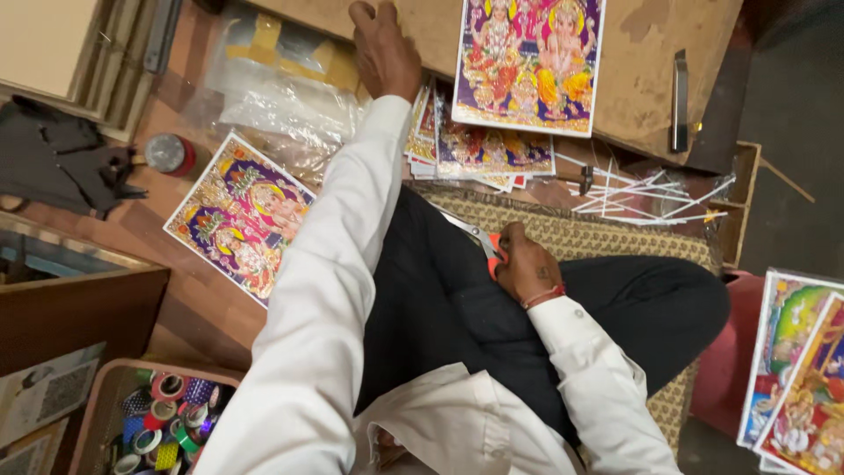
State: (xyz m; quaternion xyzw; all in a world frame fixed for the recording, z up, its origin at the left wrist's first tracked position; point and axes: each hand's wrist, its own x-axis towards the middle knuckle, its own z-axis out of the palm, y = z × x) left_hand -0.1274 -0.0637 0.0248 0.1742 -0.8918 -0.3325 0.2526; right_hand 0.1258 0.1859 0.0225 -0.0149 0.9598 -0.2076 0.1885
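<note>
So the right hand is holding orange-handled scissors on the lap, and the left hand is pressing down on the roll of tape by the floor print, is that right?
Not quite. The head view shows the left hand resting on the brown board up front, well away from the roll of tape. The rest holds: the right hand holds orange-handled scissors on the lap.

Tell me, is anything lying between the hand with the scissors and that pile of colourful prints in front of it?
Nothing visible blocks it. The right hand holds the scissors over the lap, and only bare woven mat separates it from the stack of prints. The left hand rests on the board farther off.
</note>
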